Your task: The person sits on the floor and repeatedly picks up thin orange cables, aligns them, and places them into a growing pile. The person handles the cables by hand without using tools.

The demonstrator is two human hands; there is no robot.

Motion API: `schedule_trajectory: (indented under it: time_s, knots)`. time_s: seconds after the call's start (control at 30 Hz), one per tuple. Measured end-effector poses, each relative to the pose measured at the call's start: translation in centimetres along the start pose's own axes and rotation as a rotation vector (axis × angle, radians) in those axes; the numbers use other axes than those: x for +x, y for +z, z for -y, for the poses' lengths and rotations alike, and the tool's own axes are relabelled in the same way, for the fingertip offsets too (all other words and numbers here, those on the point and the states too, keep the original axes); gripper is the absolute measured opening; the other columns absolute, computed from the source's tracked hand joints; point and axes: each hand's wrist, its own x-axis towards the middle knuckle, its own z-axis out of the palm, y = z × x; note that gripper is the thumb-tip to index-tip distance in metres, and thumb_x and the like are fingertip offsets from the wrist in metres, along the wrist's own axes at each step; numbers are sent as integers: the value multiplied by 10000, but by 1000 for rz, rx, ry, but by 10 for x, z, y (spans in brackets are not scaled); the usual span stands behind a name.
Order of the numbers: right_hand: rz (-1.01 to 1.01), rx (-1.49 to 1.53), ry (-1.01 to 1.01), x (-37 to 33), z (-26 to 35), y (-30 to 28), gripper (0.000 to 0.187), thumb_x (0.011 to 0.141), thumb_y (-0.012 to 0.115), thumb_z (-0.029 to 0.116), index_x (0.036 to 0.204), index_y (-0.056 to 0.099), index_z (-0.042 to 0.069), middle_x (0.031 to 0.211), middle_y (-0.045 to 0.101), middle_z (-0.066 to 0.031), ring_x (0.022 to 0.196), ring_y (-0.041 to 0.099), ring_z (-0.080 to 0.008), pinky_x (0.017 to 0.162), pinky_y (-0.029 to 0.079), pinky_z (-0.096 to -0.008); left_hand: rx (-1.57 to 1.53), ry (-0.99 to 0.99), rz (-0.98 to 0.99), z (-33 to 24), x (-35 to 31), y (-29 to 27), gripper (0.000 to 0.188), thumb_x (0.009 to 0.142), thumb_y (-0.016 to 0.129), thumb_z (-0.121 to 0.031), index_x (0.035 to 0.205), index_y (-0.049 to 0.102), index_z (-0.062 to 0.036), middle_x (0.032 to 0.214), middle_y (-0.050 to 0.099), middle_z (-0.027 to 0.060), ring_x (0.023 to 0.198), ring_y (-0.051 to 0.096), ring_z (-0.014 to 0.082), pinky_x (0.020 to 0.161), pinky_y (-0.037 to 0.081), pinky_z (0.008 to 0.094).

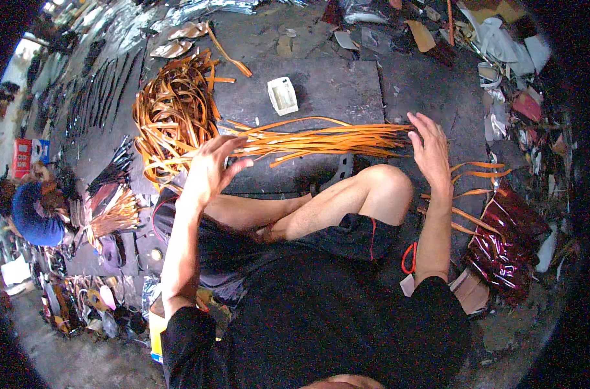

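Strip bundle between open hands (ungripped).

A bundle of strips is laid across the floor before the raised knee, between both hands. A tangled strip pile lies left, a small tray behind.

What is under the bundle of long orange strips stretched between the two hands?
Under the bundle of long orange strips lies a dark grey flat slab, bare beside a small white rectangular box. Whatever sits directly beneath the strips is covered.
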Motion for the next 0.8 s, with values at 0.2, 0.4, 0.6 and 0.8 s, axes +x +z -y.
schedule_trajectory:
  time_s: [0.2,0.4,0.6,0.8]
  knots:
    - [-103,392,70,-8,67,13,280,885,659,96,1159,649,39,1151,657,-145,1082,625,-299,960,479,-388,-243,-206,-126,123,85,78,269,891,664,-205,1086,672,-20,988,702,171,906,699,292,800,537,382]
    - [-177,287,-15,1,85,37,285,854,676,43,1135,644,12,1039,663,-151,963,635,-308,854,505,-370,-170,-690,-235,189,186,146,517,860,650,-524,1005,711,-32,957,709,209,907,685,374,836,519,436]
    - [-47,223,18,8,78,49,285,868,666,82,1146,640,30,1036,654,-149,967,625,-328,848,502,-400,-102,-912,-367,208,227,186,493,796,719,-463,984,671,-10,928,700,209,937,663,393,860,508,451]
    - [-50,237,-16,13,72,58,225,874,666,95,1087,640,26,1006,646,-156,928,629,-332,818,521,-410,-223,-653,-640,190,247,155,256,820,700,-235,995,669,-51,941,700,186,924,673,359,820,518,418]
